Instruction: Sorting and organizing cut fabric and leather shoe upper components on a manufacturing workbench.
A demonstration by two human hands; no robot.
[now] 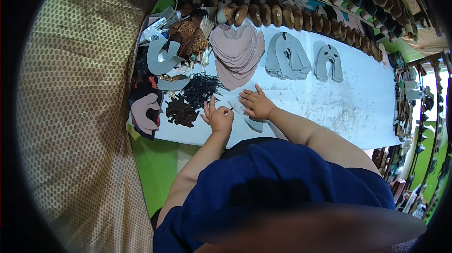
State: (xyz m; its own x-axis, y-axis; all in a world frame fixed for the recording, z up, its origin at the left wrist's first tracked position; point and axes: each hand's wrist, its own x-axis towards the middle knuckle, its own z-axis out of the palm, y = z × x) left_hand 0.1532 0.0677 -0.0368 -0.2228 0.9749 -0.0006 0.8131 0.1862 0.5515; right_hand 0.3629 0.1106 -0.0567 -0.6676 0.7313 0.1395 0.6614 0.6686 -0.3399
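My right hand [257,104] lies flat with its fingers spread, pressing on a pale grey shoe-upper piece [254,124] near the table's front edge. Just left of it, my left hand [220,118] has its thumb and forefinger pinched together while the other fingers stretch out. What the pinch holds, if anything, is too small to make out; a short dark mark shows beside it on the grey piece. Beyond my left hand sits a tangled heap of thin black straps [202,89]. A pile of short dark brown strips [181,111] lies to its left.
Stacked pink leather pieces [238,50] lie at mid-table, with grey arch-shaped uppers [287,57] and a smaller grey stack [328,63] to their right. Wooden shoe lasts [277,15] line the back. Scraps [188,36] crowd the left end beside a patterned curtain [84,88].
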